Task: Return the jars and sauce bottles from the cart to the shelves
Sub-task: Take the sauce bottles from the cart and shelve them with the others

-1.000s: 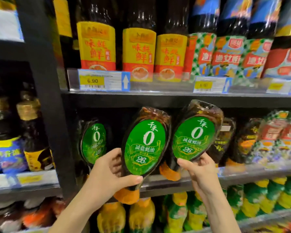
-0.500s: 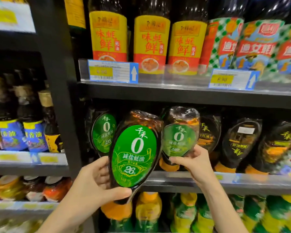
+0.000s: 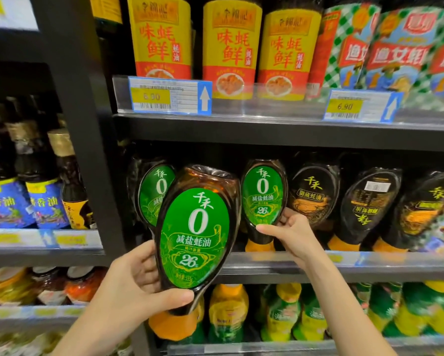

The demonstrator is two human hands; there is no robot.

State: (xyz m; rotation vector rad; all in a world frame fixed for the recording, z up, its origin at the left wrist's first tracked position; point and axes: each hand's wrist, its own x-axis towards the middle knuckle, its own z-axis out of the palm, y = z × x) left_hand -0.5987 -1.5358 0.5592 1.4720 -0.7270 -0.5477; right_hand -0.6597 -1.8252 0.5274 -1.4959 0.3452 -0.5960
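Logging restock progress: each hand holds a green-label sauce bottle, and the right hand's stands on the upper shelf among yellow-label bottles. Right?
Not quite. In the head view the right hand holds its green-label bottle on the middle shelf, beside the black-label bottles, not among the yellow-label bottles above. The left hand does hold a second green-label bottle.

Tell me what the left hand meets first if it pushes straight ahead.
Likely the shelved green bottle right behind the held bottle in the left hand; depth is unclear.
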